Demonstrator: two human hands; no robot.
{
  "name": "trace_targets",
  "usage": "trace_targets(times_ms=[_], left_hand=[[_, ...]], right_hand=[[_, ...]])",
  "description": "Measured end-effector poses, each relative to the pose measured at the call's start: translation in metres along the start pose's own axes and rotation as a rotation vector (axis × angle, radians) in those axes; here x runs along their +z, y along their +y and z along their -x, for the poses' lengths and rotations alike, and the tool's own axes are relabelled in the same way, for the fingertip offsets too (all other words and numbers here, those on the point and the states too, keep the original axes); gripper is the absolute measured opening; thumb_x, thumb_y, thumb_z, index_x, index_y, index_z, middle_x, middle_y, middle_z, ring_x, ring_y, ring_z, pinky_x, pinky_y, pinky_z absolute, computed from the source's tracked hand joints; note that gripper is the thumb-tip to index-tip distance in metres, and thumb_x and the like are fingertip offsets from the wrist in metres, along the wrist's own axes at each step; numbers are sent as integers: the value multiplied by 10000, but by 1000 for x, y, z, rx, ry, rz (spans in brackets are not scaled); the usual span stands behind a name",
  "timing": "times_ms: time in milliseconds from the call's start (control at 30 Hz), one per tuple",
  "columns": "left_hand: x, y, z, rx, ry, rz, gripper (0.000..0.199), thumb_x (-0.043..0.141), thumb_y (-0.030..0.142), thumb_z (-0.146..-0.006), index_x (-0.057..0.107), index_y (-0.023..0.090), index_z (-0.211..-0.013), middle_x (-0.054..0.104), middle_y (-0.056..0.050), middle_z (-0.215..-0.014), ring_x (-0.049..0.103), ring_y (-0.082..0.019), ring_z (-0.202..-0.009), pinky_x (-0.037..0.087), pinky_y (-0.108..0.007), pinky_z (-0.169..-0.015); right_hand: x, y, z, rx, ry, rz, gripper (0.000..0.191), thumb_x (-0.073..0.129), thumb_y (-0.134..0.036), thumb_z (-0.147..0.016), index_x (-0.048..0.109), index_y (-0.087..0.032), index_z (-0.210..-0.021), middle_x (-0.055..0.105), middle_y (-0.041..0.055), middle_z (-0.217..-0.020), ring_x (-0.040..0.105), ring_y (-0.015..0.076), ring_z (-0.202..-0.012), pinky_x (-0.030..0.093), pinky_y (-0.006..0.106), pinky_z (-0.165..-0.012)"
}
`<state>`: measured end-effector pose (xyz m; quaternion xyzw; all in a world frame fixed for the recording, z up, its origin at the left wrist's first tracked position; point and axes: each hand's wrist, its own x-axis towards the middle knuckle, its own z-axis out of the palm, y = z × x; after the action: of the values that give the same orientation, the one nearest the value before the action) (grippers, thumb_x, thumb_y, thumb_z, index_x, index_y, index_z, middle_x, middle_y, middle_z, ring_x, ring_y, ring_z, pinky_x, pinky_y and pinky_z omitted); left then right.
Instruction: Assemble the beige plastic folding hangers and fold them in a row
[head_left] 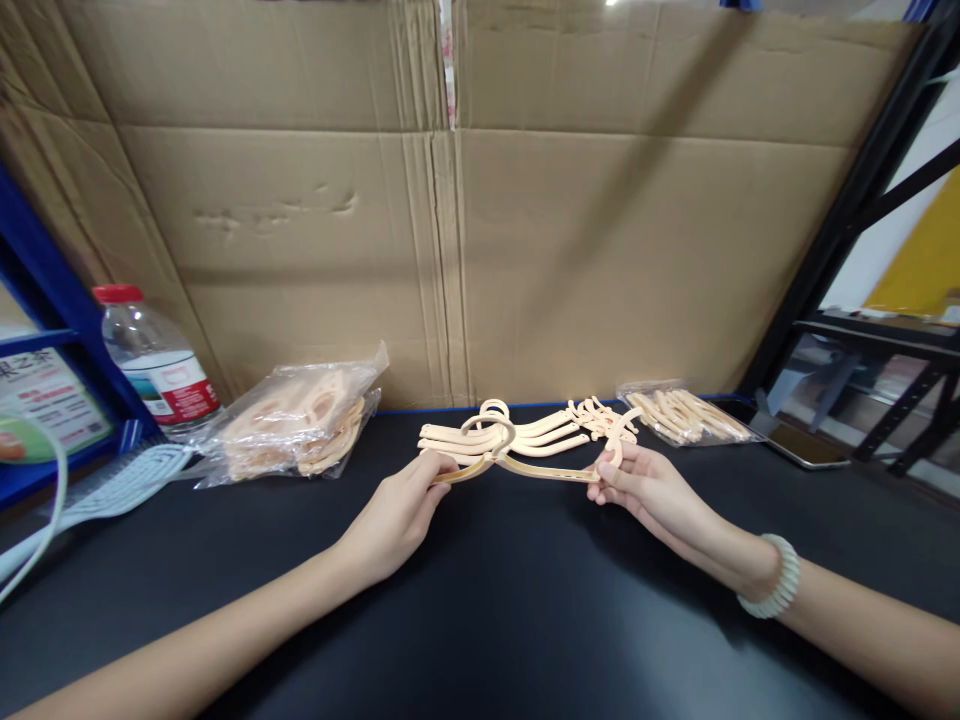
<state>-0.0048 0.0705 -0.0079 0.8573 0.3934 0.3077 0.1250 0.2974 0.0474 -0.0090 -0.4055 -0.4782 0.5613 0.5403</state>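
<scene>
My left hand [401, 510] pinches one arm of a beige plastic hanger [551, 473], which is held above the black table with its hook upward. My right hand [649, 490] is closed at the hanger's other end. A curved beige plastic piece [622, 432] sticks up from its thumb and fingers, against the hanger's tip. Whether that piece is joined to the hanger, I cannot tell. Just behind lie several more beige hangers [544, 433], overlapping in a row. Beside them is a small heap of curved beige pieces [589, 412].
Clear plastic bags of beige hanger parts [292, 415] lie at the back left. Another bag of beige pieces [686, 412] is at the back right, near a phone [802, 445]. On the left are a red-capped bottle [165, 375] and a light-blue hairbrush [139, 485]. Cardboard [300, 220] walls the back.
</scene>
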Motion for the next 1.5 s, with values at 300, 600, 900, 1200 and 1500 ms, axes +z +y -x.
trace_targets(times_ms=[300, 600, 900, 1200, 1500], left_hand=[[0, -2, 0, 19, -14, 1, 160, 380, 194, -937, 505, 231, -1031, 607, -30, -969, 591, -188, -868, 464, -308, -769], [0, 0, 1, -4, -36, -1, 155, 373, 169, -931, 497, 219, -1011, 586, -21, -925, 568, -177, -813, 443, -297, -744], [-1, 2, 1, -8, -41, -5, 141, 365, 199, -942, 499, 217, -983, 589, -21, -910, 563, -176, -790, 437, -292, -719], [-1, 2, 0, -22, -56, 6, 158, 355, 224, -957, 491, 216, -1037, 598, -34, -944, 572, -185, -816, 438, -309, -737], [-3, 9, 4, -43, -24, 9, 197, 352, 239, -957, 505, 210, -1077, 616, -32, -932, 585, -185, -808, 440, -300, -739]], right_hand=[[3, -1, 1, -14, 22, 29, 364, 833, -391, -601, 539, -180, -645, 599, -1, -628, 601, 146, -583, 501, 306, -595], [2, 2, 0, -38, 62, 54, 403, 841, -409, -572, 521, -178, -653, 597, -9, -600, 607, 137, -548, 508, 283, -561], [4, 6, 0, -85, 103, 71, 410, 837, -440, -572, 534, -177, -655, 610, -8, -579, 603, 124, -514, 504, 257, -519], [4, 7, -1, -72, 132, -5, 400, 864, -389, -549, 545, -169, -646, 628, -7, -637, 642, 134, -556, 535, 254, -547], [-1, 3, 0, -96, 44, -22, 275, 785, -368, -692, 639, -211, -865, 640, 4, -779, 646, 144, -704, 554, 259, -606]])
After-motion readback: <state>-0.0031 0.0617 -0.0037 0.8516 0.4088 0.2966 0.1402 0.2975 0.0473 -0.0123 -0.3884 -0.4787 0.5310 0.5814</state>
